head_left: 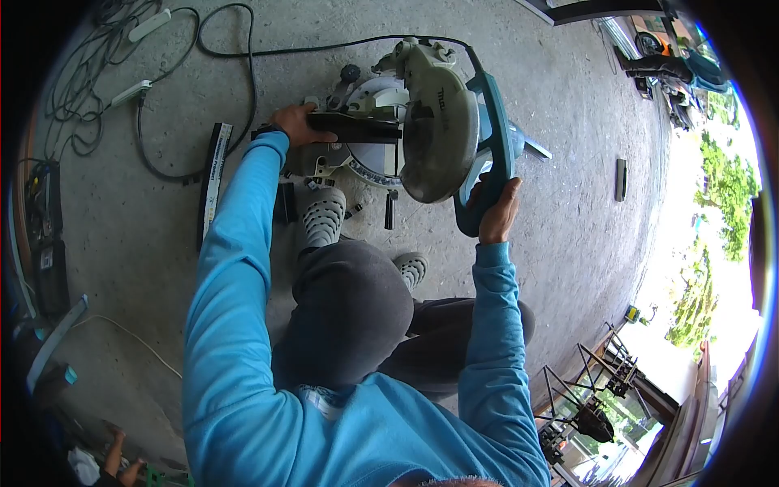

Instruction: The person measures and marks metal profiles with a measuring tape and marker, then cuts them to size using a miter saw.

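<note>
My right hand (498, 213) is wrapped round the teal handle of a miter saw (442, 122), which stands on the concrete floor ahead of me. My left hand (295, 126) is closed on a dark metal profile (361, 128) lying across the saw's base. The profile's right end reaches the blade guard, and its left end sticks out past my wrist. The blade's cutting edge is hidden behind the guard. My left shoe (323, 217) is close to the front of the saw base.
A black power cord (341, 45) runs from the saw to tangled extension leads (73, 105) at left. A long labelled bar (213, 178) lies left of the saw, a short dark offcut (621, 180) at right. People show at top right and bottom left.
</note>
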`<action>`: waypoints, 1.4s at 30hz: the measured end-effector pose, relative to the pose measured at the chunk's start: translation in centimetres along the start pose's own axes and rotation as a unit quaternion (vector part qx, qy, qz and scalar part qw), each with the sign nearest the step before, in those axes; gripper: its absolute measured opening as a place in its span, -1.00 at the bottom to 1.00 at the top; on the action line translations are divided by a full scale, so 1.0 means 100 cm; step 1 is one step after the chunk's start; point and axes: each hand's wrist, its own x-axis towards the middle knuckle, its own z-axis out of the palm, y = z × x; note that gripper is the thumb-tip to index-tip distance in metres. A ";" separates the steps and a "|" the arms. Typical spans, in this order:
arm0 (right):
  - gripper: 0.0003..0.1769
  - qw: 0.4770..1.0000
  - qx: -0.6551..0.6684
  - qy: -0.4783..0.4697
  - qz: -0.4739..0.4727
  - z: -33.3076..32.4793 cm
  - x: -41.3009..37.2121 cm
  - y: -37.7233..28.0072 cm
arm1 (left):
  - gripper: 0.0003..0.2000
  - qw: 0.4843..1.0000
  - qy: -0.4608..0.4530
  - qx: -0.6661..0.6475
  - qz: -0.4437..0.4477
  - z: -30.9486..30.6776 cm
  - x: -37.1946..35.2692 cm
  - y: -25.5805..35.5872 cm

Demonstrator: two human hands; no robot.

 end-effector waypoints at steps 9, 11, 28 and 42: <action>-0.03 1.000 0.003 0.003 -0.002 0.001 0.000 0.002 | 0.06 1.000 0.000 0.007 -0.001 -0.001 0.000 0.001; -0.03 1.000 -0.001 0.008 -0.003 0.001 0.000 0.003 | 0.06 1.000 0.003 0.011 -0.002 -0.001 0.000 0.002; -0.02 1.000 -0.004 0.010 -0.002 0.003 -0.003 0.004 | 0.07 1.000 -0.014 -0.002 -0.013 -0.008 -0.004 0.007; -0.02 1.000 0.004 0.004 -0.010 0.003 -0.004 0.003 | 0.05 1.000 -0.011 0.017 -0.008 -0.007 -0.004 0.006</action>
